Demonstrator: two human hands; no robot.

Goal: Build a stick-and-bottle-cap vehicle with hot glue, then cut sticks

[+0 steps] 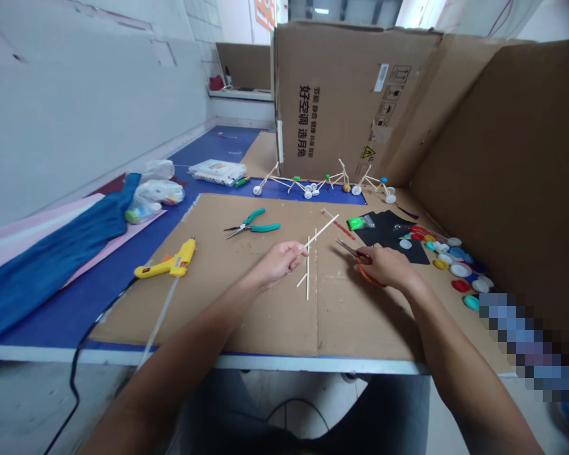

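Centrally, a thin white stick (322, 232) is pinched by the left hand (277, 262), which is nearly closed around it between thumb and fingers, and the stick is angled toward the upper right of the frame. Orange-handled steel scissors (347, 249) are gripped by the right hand (386, 265), which is curled closely around the handles. Their blades are pointed up and left, near the held stick but not touching it.

Both hands are held above a large flat brown cardboard sheet (246, 316). Two more thin white sticks (307, 275) are laid on it just below the left hand. At centre left, green-handled steel pliers (263, 227) and a yellow plastic hot glue gun (168, 265) are placed on the sheet. To the right, black paper sheets (384, 229) and a row of multicoloured plastic bottle caps (459, 270) are spread out.

Toward the top centre, small white-wheeled stick models (320, 184) are lined up on a dark blue surface (313, 194), before a tall brown corrugated cardboard box (355, 95). At the far left, a crumpled blue cloth (61, 272) is draped beside clear plastic bags (154, 197).
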